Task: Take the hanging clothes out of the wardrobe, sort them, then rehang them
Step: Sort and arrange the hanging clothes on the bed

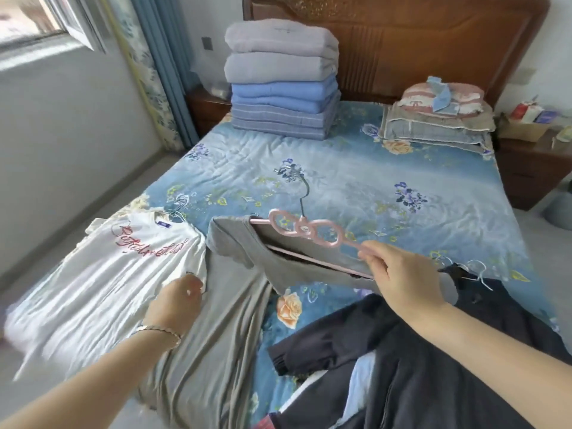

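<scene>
A grey garment (213, 329) lies lengthwise on the bed, its neck still round a pink hanger (297, 230) with a metal hook. My right hand (399, 280) pinches the hanger's right end, lifting it a little off the cover. To the left lies a white T-shirt (102, 274) with red lettering, on its own hanger. My left hand (176, 301) holds the fabric where the white shirt's edge meets the grey garment; which of the two it grips I cannot tell. Dark navy clothes (418, 360) are heaped at the lower right, with a white hanger (476, 274) on them.
The bed (371, 181) has a blue floral cover and a wooden headboard (402, 41). A stack of folded quilts (281, 78) and a pile of pillows (439, 119) sit at its head. Nightstands flank it; a window and blue curtain (167, 57) are at left.
</scene>
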Demonstrator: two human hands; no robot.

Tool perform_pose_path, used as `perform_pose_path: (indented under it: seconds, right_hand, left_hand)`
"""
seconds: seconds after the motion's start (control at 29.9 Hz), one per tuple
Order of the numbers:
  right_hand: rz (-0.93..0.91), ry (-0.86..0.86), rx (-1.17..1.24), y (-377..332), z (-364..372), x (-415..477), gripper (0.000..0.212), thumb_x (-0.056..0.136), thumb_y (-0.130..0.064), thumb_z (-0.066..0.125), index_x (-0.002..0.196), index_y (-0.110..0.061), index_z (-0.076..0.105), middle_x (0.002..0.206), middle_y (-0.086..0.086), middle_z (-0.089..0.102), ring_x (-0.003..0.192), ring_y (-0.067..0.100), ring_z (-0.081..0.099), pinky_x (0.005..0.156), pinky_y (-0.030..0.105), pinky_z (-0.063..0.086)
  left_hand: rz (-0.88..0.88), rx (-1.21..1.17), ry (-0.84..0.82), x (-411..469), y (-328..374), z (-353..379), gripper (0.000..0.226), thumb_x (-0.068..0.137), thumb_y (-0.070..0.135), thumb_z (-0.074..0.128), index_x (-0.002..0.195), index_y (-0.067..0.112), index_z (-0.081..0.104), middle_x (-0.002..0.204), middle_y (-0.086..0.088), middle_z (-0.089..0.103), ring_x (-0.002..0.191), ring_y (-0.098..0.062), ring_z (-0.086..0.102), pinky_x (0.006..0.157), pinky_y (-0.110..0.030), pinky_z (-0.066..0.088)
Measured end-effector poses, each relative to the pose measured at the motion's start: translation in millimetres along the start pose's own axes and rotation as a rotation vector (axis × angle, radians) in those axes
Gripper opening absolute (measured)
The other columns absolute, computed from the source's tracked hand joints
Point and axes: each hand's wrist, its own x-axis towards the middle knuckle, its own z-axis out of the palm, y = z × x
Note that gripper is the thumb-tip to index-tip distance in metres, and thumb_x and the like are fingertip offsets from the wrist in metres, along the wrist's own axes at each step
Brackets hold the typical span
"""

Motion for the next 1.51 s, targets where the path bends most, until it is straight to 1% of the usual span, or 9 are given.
perform_pose_path:
  seconds: [0.17,0.3,0.54,0.7,0.84,1.04,1.37,1.44,1.51]
  right_hand:
    - [0.094,-0.104,0.099,-120.5,25.8,-0.7,0.016,0.09,-0.018,0.059,0.098,-0.018,0.072,0.045,-0.013,0.044,0.042,0.014,0.042,0.042,0.023,0.027]
    - [0.125,-0.199,0.159,-186.5,52.8,5.2,0.016,0.091,-0.021,0.058,0.101,-0.021,0.07,0.059,-0.002,0.056,0.061,0.025,0.055,0.054,0.031,0.034]
    - [0.161,-0.351,0.29,-225.5,105.7,36.4,0.01,0.091,-0.027,0.059,0.094,-0.026,0.068,0.051,-0.008,0.044,0.058,0.014,0.043,0.053,0.021,0.031]
    - [0.209,-0.443,0.355,-203.3,174.4,75.7,0.012,0.089,-0.028,0.06,0.081,-0.036,0.06,0.056,-0.007,0.05,0.061,0.016,0.046,0.062,0.032,0.036]
    - [0.315,-0.515,0.348,-161.5,261.8,115.3,0.015,0.089,-0.029,0.059,0.077,-0.038,0.058,0.061,-0.007,0.052,0.067,0.017,0.049,0.064,0.033,0.038]
    - [0.44,-0.599,0.199,-84.2,399.7,164.8,0.016,0.094,-0.033,0.051,0.102,-0.026,0.064,0.081,-0.001,0.063,0.084,0.027,0.06,0.065,0.029,0.038]
    - [0.61,-0.526,0.019,19.8,573.0,170.4,0.025,0.098,-0.022,0.046,0.109,-0.009,0.064,0.102,0.018,0.066,0.093,0.037,0.059,0.074,0.036,0.042]
    - [0.602,-0.525,-0.013,26.1,587.9,168.3,0.025,0.097,-0.023,0.046,0.112,-0.009,0.063,0.109,0.018,0.065,0.104,0.036,0.056,0.083,0.039,0.041]
    - [0.596,-0.562,-0.089,25.1,596.7,165.4,0.034,0.097,-0.028,0.045,0.128,-0.015,0.052,0.137,0.013,0.05,0.134,0.032,0.036,0.106,0.044,0.026]
  left_hand:
    - [-0.024,0.021,0.0,-6.7,-96.3,-70.7,0.017,0.09,0.011,0.049,0.097,0.011,0.065,0.105,-0.014,0.067,0.096,-0.032,0.062,0.077,-0.029,0.044]
    - [-0.052,-0.022,0.032,-4.5,-148.3,-105.0,0.019,0.09,0.011,0.05,0.101,0.012,0.065,0.11,-0.009,0.066,0.101,-0.029,0.06,0.084,-0.031,0.044]
    - [-0.077,-0.033,0.056,26.1,-191.9,-119.5,0.023,0.089,0.007,0.049,0.104,0.013,0.067,0.113,-0.007,0.066,0.105,-0.029,0.059,0.085,-0.03,0.042]
    - [-0.094,0.0,0.003,78.0,-195.7,-96.7,0.015,0.088,0.01,0.051,0.077,0.008,0.061,0.087,-0.01,0.065,0.079,-0.027,0.055,0.07,-0.031,0.041]
    - [-0.129,-0.014,-0.068,143.9,-187.9,-59.3,0.015,0.087,0.011,0.048,0.078,0.013,0.06,0.084,-0.004,0.066,0.082,-0.027,0.06,0.07,-0.031,0.047]
    - [-0.211,-0.081,-0.081,261.0,-160.7,20.6,0.022,0.089,0.01,0.049,0.103,0.014,0.065,0.107,-0.004,0.067,0.101,-0.025,0.06,0.074,-0.024,0.035]
    - [-0.159,-0.011,-0.235,374.4,-177.4,140.3,0.018,0.09,0.011,0.048,0.096,0.019,0.063,0.087,-0.003,0.063,0.079,-0.022,0.056,0.066,-0.024,0.035]
    - [-0.162,-0.005,-0.252,380.9,-179.5,155.2,0.016,0.089,0.011,0.049,0.091,0.02,0.063,0.087,-0.005,0.064,0.08,-0.024,0.06,0.068,-0.024,0.038]
    - [-0.116,0.026,-0.288,384.0,-177.1,165.6,0.015,0.091,0.012,0.049,0.089,0.019,0.062,0.086,-0.003,0.063,0.083,-0.025,0.062,0.069,-0.024,0.038]
